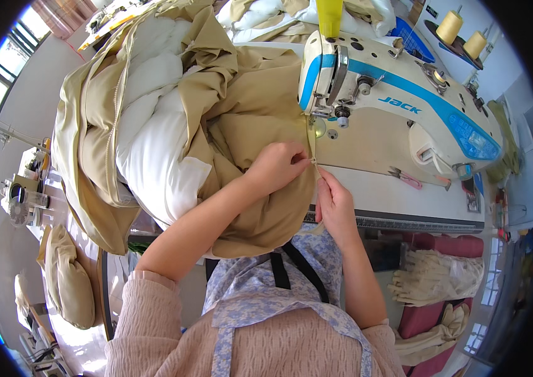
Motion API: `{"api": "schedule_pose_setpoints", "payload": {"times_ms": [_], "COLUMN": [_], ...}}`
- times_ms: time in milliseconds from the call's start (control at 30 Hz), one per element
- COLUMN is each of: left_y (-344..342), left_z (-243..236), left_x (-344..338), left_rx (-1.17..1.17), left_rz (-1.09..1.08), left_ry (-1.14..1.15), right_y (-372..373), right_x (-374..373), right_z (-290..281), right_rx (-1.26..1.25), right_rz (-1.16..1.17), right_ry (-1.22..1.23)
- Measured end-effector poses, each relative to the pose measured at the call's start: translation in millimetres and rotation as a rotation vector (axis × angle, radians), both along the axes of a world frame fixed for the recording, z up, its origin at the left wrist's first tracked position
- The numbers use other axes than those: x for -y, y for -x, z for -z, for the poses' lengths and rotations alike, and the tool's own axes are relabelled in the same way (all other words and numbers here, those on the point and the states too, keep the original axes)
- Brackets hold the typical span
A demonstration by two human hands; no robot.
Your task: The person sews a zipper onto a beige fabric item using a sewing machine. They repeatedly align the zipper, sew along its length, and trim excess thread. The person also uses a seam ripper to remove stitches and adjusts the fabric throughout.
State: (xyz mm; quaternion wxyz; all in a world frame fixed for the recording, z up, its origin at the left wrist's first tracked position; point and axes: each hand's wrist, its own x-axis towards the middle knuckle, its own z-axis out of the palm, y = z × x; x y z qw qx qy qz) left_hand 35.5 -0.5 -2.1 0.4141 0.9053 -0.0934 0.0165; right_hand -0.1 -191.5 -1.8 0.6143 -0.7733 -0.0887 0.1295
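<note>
A bulky tan padded garment [250, 141] with white filling-like lining [153, 138] is heaped left of the sewing machine [398, 94]. Along its right edge a narrow pale zipper [315, 151] runs down from beneath the machine's needle area. My left hand [277, 166] is closed at that edge, thumb and fingers pinching the zipper by a small slider-like piece. Just below and to the right, my right hand [334, 200] is closed on the zipper's lower end. The fingertips nearly meet, and what lies inside each pinch is partly hidden.
Pink-handled snips [406, 178] lie on the machine table [373, 188]. Thread cones [450, 26] stand at the upper right, near a blue basket [412, 38]. Pale gloves [433, 276] rest at the lower right. A tan bundle [68, 276] and a small fan [18, 212] are at the left.
</note>
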Motion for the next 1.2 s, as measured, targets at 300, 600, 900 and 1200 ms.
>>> {"api": "schedule_pose_setpoints", "payload": {"times_ms": [300,600,900,1200], "left_y": [-33,-78,-78,-80], "left_z": [29,52,45,48], "left_x": [15,12,10,13], "left_rx": [0.490,0.406,0.381,0.354], "left_rz": [-0.239,-0.378,-0.317,-0.368], "left_ry": [-0.420,-0.461,-0.388,-0.482], "right_y": [2,2,3,2], "right_x": [-5,-7,-6,-8], "right_z": [27,32,28,36], "right_rx": [0.419,0.581,0.452,0.610], "right_rz": [0.004,0.000,-0.044,-0.014], "right_ry": [0.417,0.501,0.559,0.566]}}
